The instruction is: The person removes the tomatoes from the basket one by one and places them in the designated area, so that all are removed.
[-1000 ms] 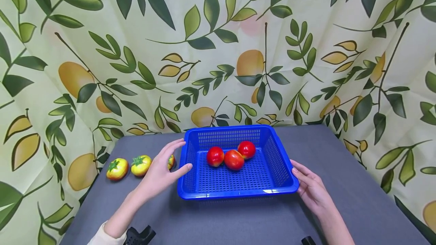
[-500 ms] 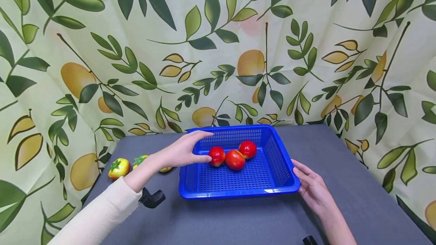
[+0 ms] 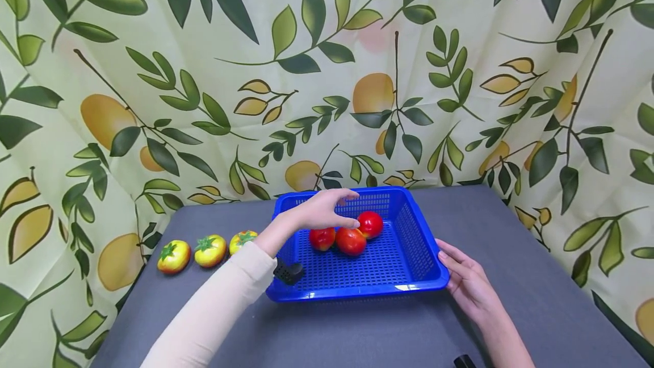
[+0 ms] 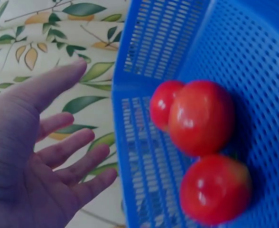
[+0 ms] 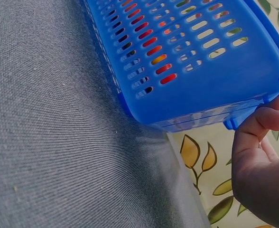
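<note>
A blue plastic basket (image 3: 352, 294) stands on the table, with three red tomatoes (image 3: 350, 241) grouped inside it. Over the basket's back left part hovers my left hand (image 3: 324, 210), fingers spread and nothing held. In the left wrist view that hand (image 4: 44, 166) shows an uncovered palm, apart from the tomatoes (image 4: 202, 118). My right hand (image 3: 470, 285) grips the basket's right rim near the front corner. The right wrist view shows its thumb and fingers (image 5: 267, 118) bent around the rim.
Left of the basket, three yellow-and-red tomatoes with green leafy tops (image 3: 210, 251) sit in a row on the grey table (image 3: 327, 334). A leaf-patterned cloth (image 3: 306, 101) hangs behind and at the sides. Black wrist-camera mounts (image 3: 289, 272) show below the hands.
My left hand has moved rightward from the basket's left edge to above the tomatoes inside, uncovering the row of yellow-and-red ones. The right hand has kept its grip on the rim.
</note>
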A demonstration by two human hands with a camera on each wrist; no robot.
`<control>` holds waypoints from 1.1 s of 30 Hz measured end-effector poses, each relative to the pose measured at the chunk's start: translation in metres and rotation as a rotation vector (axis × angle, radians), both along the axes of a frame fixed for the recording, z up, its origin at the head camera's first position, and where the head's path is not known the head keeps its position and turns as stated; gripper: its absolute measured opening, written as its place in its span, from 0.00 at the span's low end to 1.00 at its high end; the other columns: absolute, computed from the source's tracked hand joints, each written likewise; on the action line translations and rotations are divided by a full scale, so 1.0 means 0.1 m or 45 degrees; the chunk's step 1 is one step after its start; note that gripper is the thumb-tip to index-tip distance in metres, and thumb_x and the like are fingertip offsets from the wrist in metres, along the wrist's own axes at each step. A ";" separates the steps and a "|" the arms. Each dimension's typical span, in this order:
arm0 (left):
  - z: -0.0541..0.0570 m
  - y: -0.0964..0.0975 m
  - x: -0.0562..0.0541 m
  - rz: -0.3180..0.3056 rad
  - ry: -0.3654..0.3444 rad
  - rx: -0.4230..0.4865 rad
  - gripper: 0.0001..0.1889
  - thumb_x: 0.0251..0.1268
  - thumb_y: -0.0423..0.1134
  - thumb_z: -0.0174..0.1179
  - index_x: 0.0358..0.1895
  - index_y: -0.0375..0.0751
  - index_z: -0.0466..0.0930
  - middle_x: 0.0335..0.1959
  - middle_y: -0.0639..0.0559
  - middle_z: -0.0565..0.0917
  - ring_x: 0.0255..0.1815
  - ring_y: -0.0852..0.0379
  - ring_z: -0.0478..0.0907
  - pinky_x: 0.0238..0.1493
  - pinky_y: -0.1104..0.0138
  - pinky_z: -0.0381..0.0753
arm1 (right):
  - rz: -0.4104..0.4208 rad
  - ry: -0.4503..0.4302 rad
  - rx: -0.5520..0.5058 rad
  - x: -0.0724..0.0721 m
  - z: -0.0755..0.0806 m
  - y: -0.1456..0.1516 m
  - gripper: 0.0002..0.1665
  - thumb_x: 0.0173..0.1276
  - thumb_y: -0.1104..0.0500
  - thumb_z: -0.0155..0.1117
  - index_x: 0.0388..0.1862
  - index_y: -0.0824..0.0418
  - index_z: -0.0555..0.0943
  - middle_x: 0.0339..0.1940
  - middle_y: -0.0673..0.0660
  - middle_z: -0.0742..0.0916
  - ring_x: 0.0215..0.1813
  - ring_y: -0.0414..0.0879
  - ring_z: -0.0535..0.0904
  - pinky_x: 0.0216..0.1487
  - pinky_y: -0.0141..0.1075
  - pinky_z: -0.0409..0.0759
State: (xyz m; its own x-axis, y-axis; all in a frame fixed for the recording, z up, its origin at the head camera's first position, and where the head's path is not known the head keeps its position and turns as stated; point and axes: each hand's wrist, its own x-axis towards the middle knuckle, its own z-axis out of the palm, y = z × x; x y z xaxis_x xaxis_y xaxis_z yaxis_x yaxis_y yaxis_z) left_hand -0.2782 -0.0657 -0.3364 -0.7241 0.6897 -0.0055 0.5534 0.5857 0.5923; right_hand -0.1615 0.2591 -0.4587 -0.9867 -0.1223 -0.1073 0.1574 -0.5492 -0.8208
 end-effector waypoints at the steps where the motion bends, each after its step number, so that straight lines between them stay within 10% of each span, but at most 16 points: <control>1: -0.03 0.05 -0.03 0.007 -0.007 0.010 0.34 0.63 0.49 0.67 0.70 0.42 0.68 0.68 0.49 0.72 0.66 0.48 0.69 0.61 0.56 0.72 | -0.001 -0.001 0.000 0.00 0.00 0.00 0.16 0.78 0.64 0.53 0.55 0.52 0.84 0.51 0.56 0.86 0.50 0.49 0.84 0.51 0.43 0.80; 13: -0.41 0.45 -0.25 0.131 -0.160 0.340 0.27 0.69 0.44 0.63 0.67 0.36 0.72 0.63 0.42 0.76 0.64 0.46 0.72 0.61 0.56 0.72 | 0.029 0.063 -0.025 -0.01 -0.03 0.00 0.18 0.79 0.66 0.49 0.57 0.55 0.83 0.50 0.57 0.87 0.48 0.48 0.85 0.49 0.41 0.82; 33: -0.82 0.46 -0.43 0.197 -0.205 0.313 0.19 0.68 0.28 0.60 0.62 0.36 0.77 0.59 0.47 0.80 0.59 0.50 0.76 0.61 0.58 0.72 | 0.003 -0.012 -0.034 -0.01 -0.01 0.00 0.17 0.78 0.65 0.51 0.56 0.54 0.83 0.51 0.57 0.86 0.50 0.48 0.84 0.51 0.41 0.80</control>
State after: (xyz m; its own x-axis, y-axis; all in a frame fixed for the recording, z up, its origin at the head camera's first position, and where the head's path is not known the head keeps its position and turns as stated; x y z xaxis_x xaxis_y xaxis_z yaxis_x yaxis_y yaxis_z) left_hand -0.3208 -0.0198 -0.4183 -0.8238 0.5664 0.0246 0.3566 0.4839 0.7991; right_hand -0.1622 0.2587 -0.4592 -0.9853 -0.1274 -0.1136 0.1665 -0.5705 -0.8042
